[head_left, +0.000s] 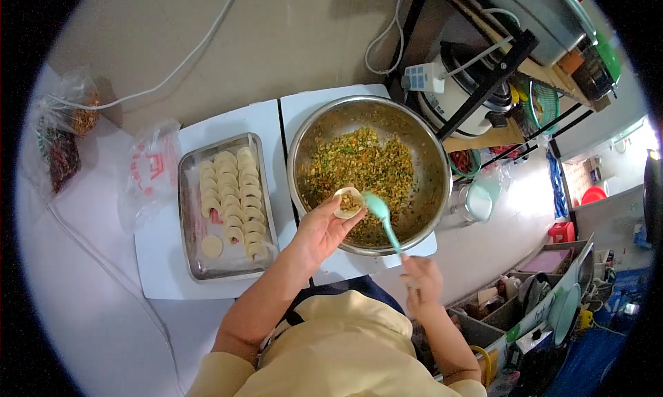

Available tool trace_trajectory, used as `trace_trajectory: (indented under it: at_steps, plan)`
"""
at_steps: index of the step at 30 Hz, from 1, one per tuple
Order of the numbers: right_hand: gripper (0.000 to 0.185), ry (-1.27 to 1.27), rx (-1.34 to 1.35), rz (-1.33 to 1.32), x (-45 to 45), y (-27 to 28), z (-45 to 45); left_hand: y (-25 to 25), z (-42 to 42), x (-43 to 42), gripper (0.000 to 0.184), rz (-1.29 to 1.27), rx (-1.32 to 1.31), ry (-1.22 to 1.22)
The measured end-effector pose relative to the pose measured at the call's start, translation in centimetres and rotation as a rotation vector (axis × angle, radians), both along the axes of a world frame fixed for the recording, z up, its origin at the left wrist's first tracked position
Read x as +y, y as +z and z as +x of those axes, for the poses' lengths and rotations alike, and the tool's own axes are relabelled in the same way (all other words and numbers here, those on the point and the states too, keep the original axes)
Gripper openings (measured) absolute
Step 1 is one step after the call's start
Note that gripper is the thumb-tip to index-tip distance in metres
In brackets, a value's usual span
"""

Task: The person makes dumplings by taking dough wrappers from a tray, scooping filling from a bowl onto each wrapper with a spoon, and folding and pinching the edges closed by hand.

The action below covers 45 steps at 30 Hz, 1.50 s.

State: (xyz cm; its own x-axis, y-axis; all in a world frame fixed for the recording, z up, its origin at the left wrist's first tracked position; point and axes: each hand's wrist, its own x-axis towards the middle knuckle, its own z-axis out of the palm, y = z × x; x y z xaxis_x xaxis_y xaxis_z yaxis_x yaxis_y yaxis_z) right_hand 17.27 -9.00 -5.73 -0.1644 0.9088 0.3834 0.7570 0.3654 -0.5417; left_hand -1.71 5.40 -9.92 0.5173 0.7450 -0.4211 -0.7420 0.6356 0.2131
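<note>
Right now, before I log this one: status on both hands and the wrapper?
Left hand: holding wrapper topped with filling. Right hand: gripping green spoon, head close beside wrapper. Steel bowl of filling underneath; nothing seen in the way.

Spoon (376, 205) is mint green; wrapper (345, 214) cream; filling (362, 163) brown, speckled green

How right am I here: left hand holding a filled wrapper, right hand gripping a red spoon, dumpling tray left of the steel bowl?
Not quite: the spoon in the right hand is pale green, not red, as the head view shows. The left hand does hold a filled wrapper, and the tray is left of the bowl.
</note>
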Motion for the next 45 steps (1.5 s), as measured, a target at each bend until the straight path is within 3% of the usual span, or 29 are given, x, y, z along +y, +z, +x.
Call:
trace_trajectory:
  at_steps: [1, 5, 9, 14, 17, 19, 22, 28, 38, 40, 45]
  plan:
    - [0.033, -0.137, 0.17, 0.027, 0.0, 0.0, 0.1, -0.3, -0.1, 0.0, 0.039, 0.013, -0.018, 0.011]
    - [0.034, -0.268, 0.341, -0.013, 1.6, 0.4, 1.5, 0.3, -0.3, -0.2, 0.041, -0.05, -0.033, 0.005]
    - [0.02, -0.115, -0.089, -0.107, 3.4, 0.3, 1.4, 2.2, -0.6, -0.8, 0.043, 0.043, -0.016, -0.124]
    - [0.026, -0.069, -0.316, -0.248, 3.7, 0.5, 0.5, 4.9, -0.7, -1.9, 0.044, 0.13, 0.026, -0.221]
    - [0.026, -0.056, -0.235, -0.182, 3.9, 2.2, -0.1, 5.9, -0.7, -2.5, 0.045, 0.142, 0.023, -0.251]
    - [0.026, -0.146, 0.112, 0.046, 3.7, 1.7, -0.3, 6.6, -0.3, -3.0, 0.044, 0.164, 0.009, -0.262]
    - [0.025, -0.186, 0.279, 0.146, 3.6, 2.4, -1.1, 7.2, 0.1, -3.6, 0.044, 0.177, -0.002, -0.274]
    - [0.023, -0.137, 0.213, 0.304, 4.0, 3.3, -2.2, 7.9, 0.3, -4.2, 0.044, 0.21, -0.031, -0.299]
    - [0.023, -0.13, 0.134, 0.334, 4.5, 3.4, -2.1, 8.4, 0.3, -4.8, 0.048, 0.184, -0.074, -0.32]
    - [0.02, -0.134, 0.076, 0.34, 4.5, 3.6, -2.1, 8.7, 0.3, -5.2, 0.056, 0.444, 0.149, -0.367]
    - [0.017, -0.135, 0.167, 0.291, 4.5, 4.5, -2.4, 9.9, 0.2, -5.5, 0.063, 0.641, 0.417, -0.395]
